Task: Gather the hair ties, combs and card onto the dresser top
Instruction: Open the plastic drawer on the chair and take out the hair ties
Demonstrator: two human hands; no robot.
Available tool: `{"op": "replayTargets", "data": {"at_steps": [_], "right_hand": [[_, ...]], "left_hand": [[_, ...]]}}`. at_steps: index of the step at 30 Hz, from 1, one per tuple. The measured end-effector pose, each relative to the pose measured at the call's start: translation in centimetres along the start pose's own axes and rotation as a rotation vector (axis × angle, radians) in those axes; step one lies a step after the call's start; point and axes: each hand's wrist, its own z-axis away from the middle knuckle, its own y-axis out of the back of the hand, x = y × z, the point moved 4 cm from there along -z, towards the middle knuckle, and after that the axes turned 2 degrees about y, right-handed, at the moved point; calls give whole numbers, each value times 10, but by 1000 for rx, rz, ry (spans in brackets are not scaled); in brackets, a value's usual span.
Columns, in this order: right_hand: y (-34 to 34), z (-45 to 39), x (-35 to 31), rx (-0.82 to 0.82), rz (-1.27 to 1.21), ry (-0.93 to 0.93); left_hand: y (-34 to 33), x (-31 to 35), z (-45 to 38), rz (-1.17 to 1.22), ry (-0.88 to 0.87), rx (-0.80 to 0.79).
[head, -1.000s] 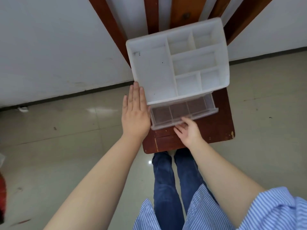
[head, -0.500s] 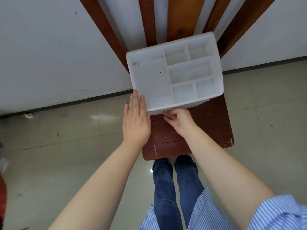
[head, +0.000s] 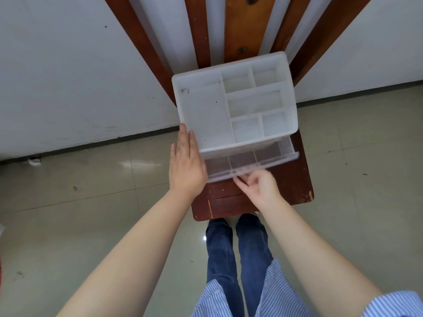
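The white organizer (head: 233, 106), the dresser of this job, stands on a dark red wooden stool (head: 295, 191), pushed toward the wall side of the seat. Its top is an open tray split into 6 compartments: 1 large one on my left and 5 smaller ones on my right. None of them holds a hair tie, comb or card that I can see; only a few dark specks mark the large one.

Below the tray, a clear drawer (head: 251, 163) sticks partway out toward me. Cross walls divide it into cells, and through its clear floor the red wood shows. I see nothing lying in the cells.

My right hand (head: 261, 188) is at the drawer's front lip, near its middle, with fingers (head: 240, 183) curled together and pinched on the edge. My left hand (head: 186, 163) lies flat against the organizer's left side, fingers straight and close together, palm pressed to the white wall, gripping nothing.

The stool sits on a pale tiled floor (head: 91, 225) against a white wall (head: 68, 76), with brown wooden slats (head: 235, 30) rising behind the organizer. My legs in blue jeans (head: 219, 255) stand just in front of the stool, and a blue striped shirt (head: 274, 294) shows at the bottom edge.
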Motion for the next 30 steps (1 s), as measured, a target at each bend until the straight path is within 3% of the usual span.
{"op": "replayTargets", "data": {"at_steps": [6,9,12,16,21,23,26,30], "right_hand": [[52,35,23,133,306,-90],[50,45,9,152,718,-49],[34,47,-15,93,1454,244],[-7,26,-38,6,1932,727],[-33,-20,-46,123,2349,677],[-36,-27,-47,125,2423,712],[-34,-29,-50,114,2308,711],[-14,-15,-48,57,2028,495]], "left_hand": [[3,10,16,-134,23,-87],[-4,28,40,-201,-211,-105],[-17,35,51,-186,-349,-110],[-31,34,25,-175,-175,-240],[-53,38,-7,-375,-122,-322],[-55,39,-13,-384,-141,-325],[-54,41,-10,-334,-196,-320],[-34,41,13,-139,-226,-276]]}}
